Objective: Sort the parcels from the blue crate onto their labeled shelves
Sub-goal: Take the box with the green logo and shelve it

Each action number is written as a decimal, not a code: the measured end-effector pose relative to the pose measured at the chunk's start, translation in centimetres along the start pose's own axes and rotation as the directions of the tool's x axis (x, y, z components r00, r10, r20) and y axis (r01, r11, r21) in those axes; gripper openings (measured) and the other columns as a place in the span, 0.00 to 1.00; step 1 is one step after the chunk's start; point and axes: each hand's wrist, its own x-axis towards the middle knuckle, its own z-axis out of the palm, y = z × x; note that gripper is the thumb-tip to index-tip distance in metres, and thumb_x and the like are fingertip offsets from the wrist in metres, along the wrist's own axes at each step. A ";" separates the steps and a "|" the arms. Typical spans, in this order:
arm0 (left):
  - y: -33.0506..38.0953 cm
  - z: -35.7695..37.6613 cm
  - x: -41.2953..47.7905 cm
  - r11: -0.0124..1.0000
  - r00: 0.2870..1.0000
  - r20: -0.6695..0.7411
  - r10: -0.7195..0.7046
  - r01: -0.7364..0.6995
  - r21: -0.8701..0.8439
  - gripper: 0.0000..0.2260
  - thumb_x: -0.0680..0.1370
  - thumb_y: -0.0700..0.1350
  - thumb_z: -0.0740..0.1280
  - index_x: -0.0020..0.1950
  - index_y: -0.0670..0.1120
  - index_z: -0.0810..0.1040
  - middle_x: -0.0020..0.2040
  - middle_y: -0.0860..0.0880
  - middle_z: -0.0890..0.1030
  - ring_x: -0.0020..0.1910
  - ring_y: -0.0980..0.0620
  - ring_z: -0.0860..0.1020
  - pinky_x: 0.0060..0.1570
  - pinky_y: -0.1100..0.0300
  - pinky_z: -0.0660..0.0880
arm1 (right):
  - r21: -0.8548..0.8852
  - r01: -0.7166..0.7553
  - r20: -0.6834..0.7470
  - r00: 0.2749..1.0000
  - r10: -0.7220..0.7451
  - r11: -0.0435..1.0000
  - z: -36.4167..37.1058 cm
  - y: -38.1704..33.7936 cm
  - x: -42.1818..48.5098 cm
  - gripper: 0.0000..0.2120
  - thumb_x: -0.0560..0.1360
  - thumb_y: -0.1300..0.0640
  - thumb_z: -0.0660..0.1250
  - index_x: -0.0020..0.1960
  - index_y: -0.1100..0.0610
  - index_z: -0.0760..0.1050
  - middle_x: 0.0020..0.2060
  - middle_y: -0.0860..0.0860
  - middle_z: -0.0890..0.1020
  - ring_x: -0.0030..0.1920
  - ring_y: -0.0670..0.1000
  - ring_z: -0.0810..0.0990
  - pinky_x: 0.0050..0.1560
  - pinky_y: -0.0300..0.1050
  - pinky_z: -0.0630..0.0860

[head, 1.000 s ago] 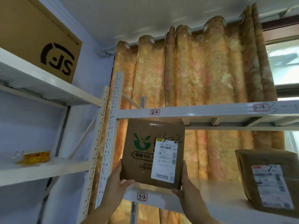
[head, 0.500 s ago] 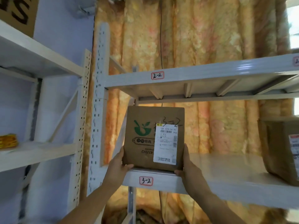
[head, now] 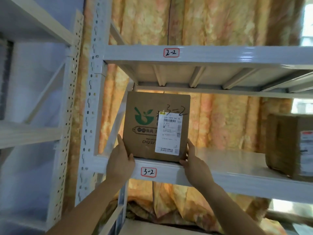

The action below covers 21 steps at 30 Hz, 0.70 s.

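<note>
Item inspected: the cardboard parcel (head: 144,131), a square brown box, upright, face toward me. It bears a green bowl-and-leaf logo, "CHU LV" print, a white shipping label (head: 168,134) at its right, and "3-2" handwritten above that. It stands at the front lip of the shelf (head: 237,160) marked by the 3-2 tag (head: 148,172). My left hand (head: 121,160) and right hand (head: 196,162) hold its lower corners, fingers along the sides and thumbs on the front. Its left edge lies near the perforated upright (head: 92,99); its top edge sits just under the 2-2 shelf (head: 237,55). Open shelf surface runs rightward to a second parcel (head: 284,146), well apart.
</note>
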 end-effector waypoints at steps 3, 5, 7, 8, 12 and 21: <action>0.0 0.5 -0.5 0.989 0.998 -0.036 -0.050 0.054 0.139 0.31 0.81 0.46 0.53 0.76 0.37 0.41 0.71 0.40 0.66 0.70 0.43 0.65 0.70 0.51 0.62 | -0.099 -0.001 0.031 1.000 0.004 0.995 0.0 -0.2 -0.4 0.34 0.80 0.56 0.54 0.77 0.48 0.35 0.52 0.53 0.82 0.45 0.55 0.81 0.33 0.44 0.65; -0.3 1.3 -0.9 0.969 0.995 -0.094 -0.041 0.063 0.240 0.29 0.81 0.48 0.47 0.74 0.32 0.40 0.72 0.41 0.67 0.74 0.46 0.60 0.75 0.55 0.49 | -0.199 0.005 0.051 0.999 0.006 0.980 0.2 -0.3 -0.6 0.34 0.79 0.57 0.52 0.77 0.51 0.34 0.51 0.53 0.81 0.46 0.55 0.80 0.37 0.44 0.66; -0.2 1.5 -1.1 0.974 0.989 -0.125 -0.078 0.102 0.203 0.29 0.82 0.49 0.46 0.74 0.32 0.42 0.75 0.40 0.59 0.76 0.44 0.54 0.76 0.53 0.46 | -0.277 0.027 0.078 0.997 -0.005 0.960 0.5 -0.4 -0.8 0.33 0.79 0.57 0.52 0.77 0.55 0.37 0.52 0.53 0.81 0.48 0.55 0.80 0.39 0.45 0.67; 0.1 1.2 -1.3 0.975 0.987 -0.114 -0.115 0.134 0.178 0.28 0.82 0.49 0.47 0.75 0.33 0.44 0.77 0.39 0.54 0.76 0.43 0.51 0.76 0.52 0.46 | -0.297 0.032 0.092 0.996 -0.005 0.954 0.5 -0.6 -0.9 0.33 0.79 0.57 0.52 0.78 0.57 0.38 0.53 0.53 0.80 0.49 0.55 0.80 0.41 0.45 0.68; -0.7 -0.2 -2.9 0.967 0.995 0.091 -0.029 0.005 0.256 0.26 0.82 0.48 0.50 0.77 0.45 0.45 0.76 0.36 0.37 0.75 0.36 0.37 0.74 0.42 0.39 | -0.368 -0.060 0.067 0.994 0.091 0.928 0.4 -1.4 -1.8 0.32 0.79 0.59 0.51 0.77 0.64 0.40 0.70 0.56 0.69 0.69 0.54 0.69 0.71 0.51 0.59; -1.3 -5.9 -6.2 0.879 0.937 0.342 -0.076 -0.099 0.466 0.27 0.82 0.55 0.45 0.77 0.47 0.38 0.78 0.51 0.38 0.77 0.53 0.39 0.75 0.54 0.42 | -0.329 0.125 0.194 0.979 -0.063 0.936 -1.9 -1.3 -6.5 0.33 0.78 0.61 0.55 0.78 0.58 0.42 0.78 0.53 0.48 0.78 0.53 0.46 0.77 0.49 0.40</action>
